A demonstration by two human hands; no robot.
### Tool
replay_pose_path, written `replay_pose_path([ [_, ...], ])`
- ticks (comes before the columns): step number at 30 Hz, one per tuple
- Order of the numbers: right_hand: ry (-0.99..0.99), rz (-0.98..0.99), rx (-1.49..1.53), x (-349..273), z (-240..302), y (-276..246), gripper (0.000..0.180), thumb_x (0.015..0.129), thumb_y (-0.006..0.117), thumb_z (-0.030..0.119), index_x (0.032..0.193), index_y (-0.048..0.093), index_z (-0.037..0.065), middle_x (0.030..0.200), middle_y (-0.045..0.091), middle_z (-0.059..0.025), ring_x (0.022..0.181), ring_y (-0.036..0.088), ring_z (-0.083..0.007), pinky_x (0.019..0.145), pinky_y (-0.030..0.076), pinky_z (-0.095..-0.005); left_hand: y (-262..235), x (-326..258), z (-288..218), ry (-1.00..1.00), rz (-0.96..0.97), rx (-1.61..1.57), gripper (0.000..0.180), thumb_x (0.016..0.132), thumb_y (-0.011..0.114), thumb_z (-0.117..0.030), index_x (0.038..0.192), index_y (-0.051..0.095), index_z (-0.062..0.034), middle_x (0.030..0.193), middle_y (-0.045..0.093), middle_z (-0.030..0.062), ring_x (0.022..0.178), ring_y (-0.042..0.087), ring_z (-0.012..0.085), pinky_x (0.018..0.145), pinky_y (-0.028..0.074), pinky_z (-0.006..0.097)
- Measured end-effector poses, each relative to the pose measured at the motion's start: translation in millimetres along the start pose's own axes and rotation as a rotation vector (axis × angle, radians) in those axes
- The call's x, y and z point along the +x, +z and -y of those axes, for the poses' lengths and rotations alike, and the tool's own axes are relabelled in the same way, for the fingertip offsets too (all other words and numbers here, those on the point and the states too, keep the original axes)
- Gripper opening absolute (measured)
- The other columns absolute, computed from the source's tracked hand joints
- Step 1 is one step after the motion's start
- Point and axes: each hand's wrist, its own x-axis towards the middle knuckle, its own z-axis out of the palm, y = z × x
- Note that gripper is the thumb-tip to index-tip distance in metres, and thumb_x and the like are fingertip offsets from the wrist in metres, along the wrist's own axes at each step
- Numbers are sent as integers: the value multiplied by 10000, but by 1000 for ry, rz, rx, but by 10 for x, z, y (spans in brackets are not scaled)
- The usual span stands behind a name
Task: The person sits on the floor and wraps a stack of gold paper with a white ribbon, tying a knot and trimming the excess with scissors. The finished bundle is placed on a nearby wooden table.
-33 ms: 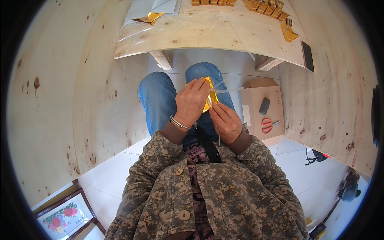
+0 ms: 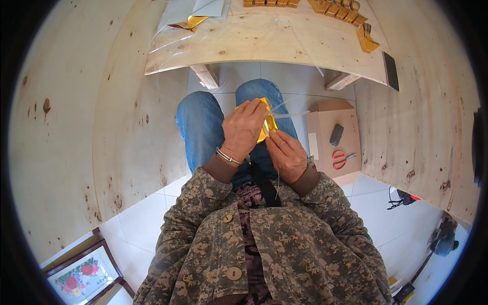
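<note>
Over my knees, both hands hold a shiny folded piece of gold foil paper (image 2: 262,136). My left hand (image 2: 243,127) is closed over its upper left side, with fingers bent and tips pressed down near its top. At the lower right edge, my right hand (image 2: 287,155) pinches it between thumb and fingers. A thin whitish strip (image 2: 294,115) sticks out from the paper to the right, and a pale part shows between the hands. My left fingers hide much of the paper. A thin pale strand hangs below my right hand.
Ahead stands a plywood table (image 2: 264,43) with several banded gold-brown bundles (image 2: 341,10) and a loose gold piece (image 2: 191,23). At my right, a cardboard box (image 2: 325,119) bears red-handled scissors (image 2: 341,159) and a dark grey object (image 2: 336,134). Wooden panels (image 2: 66,127) rise on both sides.
</note>
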Motion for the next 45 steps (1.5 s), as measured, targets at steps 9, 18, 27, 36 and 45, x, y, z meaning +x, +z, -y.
replay_pose_path([
  [9,25,-38,52,-3,-25,-42,270,822,716,-19,1089,721,-56,1157,714,-180,1112,696,-312,900,587,-361,-2,76,40,65,40,56,157,874,724,-226,972,739,-105,1032,750,43,905,719,201,764,535,325],
  [18,-53,32,51,18,-94,-111,314,780,685,-30,1091,724,-47,1208,699,-154,1156,679,-308,897,591,-354,45,54,88,95,31,81,138,871,717,-191,972,765,-112,1035,750,43,879,709,196,783,524,327],
  [27,-72,24,73,-11,-160,-91,278,802,682,-26,1077,708,-58,1193,687,-212,1133,693,-323,858,601,-358,69,28,47,-8,25,9,134,870,730,-180,965,764,-93,1034,739,33,843,700,206,703,540,320],
  [36,-62,76,65,-37,-162,-69,244,830,670,-2,1063,704,-66,1216,676,-232,1163,682,-331,856,599,-353,115,54,107,97,0,96,139,864,724,-195,972,731,-107,954,717,10,893,683,188,899,482,356],
  [45,-49,113,89,-82,-158,-33,217,835,654,-9,1034,700,-81,1243,662,-245,1211,654,-339,887,591,-367,139,-4,137,49,43,121,120,923,691,-206,959,755,-111,977,758,29,876,711,186,935,491,370],
])
